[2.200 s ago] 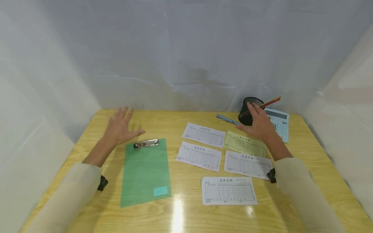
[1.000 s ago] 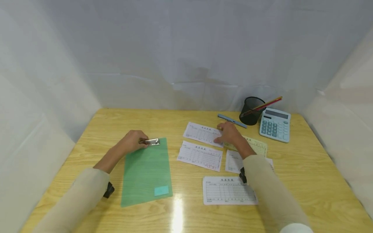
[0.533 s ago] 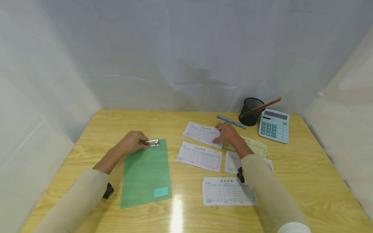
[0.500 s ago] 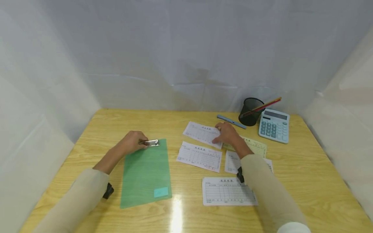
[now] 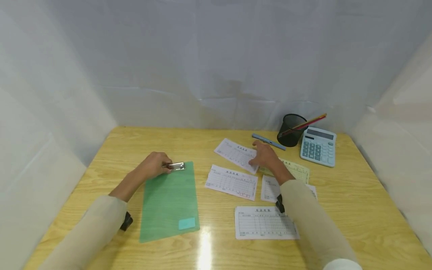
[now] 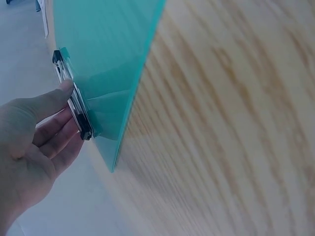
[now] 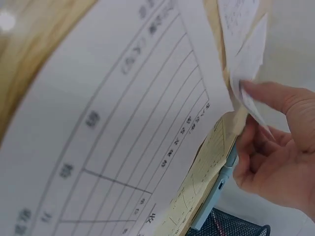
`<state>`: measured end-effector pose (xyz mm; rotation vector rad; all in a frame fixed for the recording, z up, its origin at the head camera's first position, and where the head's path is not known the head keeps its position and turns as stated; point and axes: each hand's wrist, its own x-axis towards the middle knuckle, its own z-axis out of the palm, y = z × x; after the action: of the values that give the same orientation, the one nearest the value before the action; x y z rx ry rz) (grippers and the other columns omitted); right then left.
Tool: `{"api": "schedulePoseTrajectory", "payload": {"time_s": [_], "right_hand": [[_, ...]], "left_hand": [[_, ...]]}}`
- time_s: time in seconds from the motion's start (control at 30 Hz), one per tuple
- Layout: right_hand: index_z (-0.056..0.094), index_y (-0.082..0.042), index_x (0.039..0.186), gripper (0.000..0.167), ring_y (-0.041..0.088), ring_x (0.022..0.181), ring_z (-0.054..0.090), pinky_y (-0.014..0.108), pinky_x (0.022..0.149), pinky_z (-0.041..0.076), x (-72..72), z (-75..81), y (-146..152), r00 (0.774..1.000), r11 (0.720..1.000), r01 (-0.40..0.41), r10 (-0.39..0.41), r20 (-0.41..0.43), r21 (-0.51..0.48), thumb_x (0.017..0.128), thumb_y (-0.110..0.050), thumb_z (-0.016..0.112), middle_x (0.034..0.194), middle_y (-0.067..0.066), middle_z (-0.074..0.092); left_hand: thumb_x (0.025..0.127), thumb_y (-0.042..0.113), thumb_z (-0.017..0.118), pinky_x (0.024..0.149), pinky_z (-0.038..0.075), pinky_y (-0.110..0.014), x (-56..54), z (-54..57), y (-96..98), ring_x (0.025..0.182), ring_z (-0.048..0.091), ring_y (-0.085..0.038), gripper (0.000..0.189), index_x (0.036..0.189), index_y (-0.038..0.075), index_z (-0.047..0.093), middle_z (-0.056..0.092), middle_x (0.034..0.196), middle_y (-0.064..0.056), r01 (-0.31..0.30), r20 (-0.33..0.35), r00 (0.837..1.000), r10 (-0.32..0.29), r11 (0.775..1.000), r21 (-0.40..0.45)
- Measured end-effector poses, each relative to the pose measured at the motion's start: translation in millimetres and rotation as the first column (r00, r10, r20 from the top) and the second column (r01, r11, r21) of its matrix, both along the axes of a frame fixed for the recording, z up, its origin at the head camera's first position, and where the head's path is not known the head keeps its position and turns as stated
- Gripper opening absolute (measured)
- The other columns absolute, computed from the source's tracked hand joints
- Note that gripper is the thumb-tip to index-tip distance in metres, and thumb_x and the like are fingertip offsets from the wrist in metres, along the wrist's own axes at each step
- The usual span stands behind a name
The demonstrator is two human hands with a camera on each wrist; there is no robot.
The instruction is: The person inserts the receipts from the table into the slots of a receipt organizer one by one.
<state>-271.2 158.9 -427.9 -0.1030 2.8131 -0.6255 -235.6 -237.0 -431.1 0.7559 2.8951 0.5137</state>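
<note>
Head view: left hand on a green clipboard, right hand on a white slip.
Left thumb and fingers are pinching the metal clip, board lying on the wood surface. Next over, another white slip sits just nearer the person than the pinched one, whose right end is nipped between right thumb and fingers. Past that: blue pen, yellow slip partly under the arm, black mesh cup, calculator.
</note>
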Motion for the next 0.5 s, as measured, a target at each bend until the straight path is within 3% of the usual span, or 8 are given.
{"api": "schedulePoseTrajectory", "payload": {"time_s": [0.13, 0.23, 0.4, 0.5], "right_hand": [[0.03, -0.008, 0.144, 0.066, 0.026, 0.088, 0.054, 0.035, 0.07, 0.045, -3.2, -2.3, 4.4, 1.0, 0.996, -0.019, 0.021, 0.015, -0.091, 0.086, -0.009, 0.061, 0.125, 0.021, 0.054], [0.038, -0.008, 0.135, 0.051, 0.024, 0.075, 0.05, 0.033, 0.063, 0.041, -5.3, -5.7, 8.3, 0.999, 0.99, -0.044, 0.043, -0.012, -0.136, 0.089, -0.01, 0.061, 0.108, 0.019, 0.058], [0.06, -0.005, 0.104, 0.017, 0.027, 0.088, 0.056, 0.037, 0.072, 0.046, -4.7, -9.0, 12.7, 0.993, 0.984, -0.09, 0.076, -0.092, -0.157, 0.09, -0.013, 0.063, 0.106, 0.017, 0.063], [0.066, -0.005, 0.102, 0.018, 0.027, 0.096, 0.057, 0.038, 0.079, 0.048, -2.7, -7.3, 13.1, 0.995, 0.985, -0.074, 0.062, -0.081, -0.158, 0.088, -0.017, 0.066, 0.113, 0.015, 0.063]], "left_hand": [[0.081, 0.012, 0.073, 0.063, 0.045, -0.03, -0.2, -0.4, 0.3, 0.074, 0.055, -0.015, 0.005, 0.083, 0.008, 0.07, 0.066, 0.085, -0.006, 0.006, -0.002, 1.0, -0.006, 1.0, 0.005], [0.08, 0.012, 0.074, 0.062, 0.045, -0.029, -0.5, -1.2, -0.1, 0.073, 0.054, -0.014, 0.006, 0.082, 0.007, 0.071, 0.066, 0.084, -0.005, 0.006, 0.0, 1.0, -0.006, 1.0, 0.01], [0.081, 0.012, 0.073, 0.062, 0.045, -0.028, -1.3, -3.1, -1.7, 0.073, 0.054, -0.013, 0.006, 0.084, 0.008, 0.071, 0.066, 0.085, -0.005, -0.003, 0.007, 1.0, 0.003, 1.0, 0.013], [0.082, 0.013, 0.073, 0.063, 0.045, -0.028, -1.3, -2.8, -1.8, 0.074, 0.054, -0.013, 0.006, 0.085, 0.008, 0.071, 0.066, 0.086, -0.005, -0.007, 0.011, 1.0, 0.006, 1.0, 0.013]]}}
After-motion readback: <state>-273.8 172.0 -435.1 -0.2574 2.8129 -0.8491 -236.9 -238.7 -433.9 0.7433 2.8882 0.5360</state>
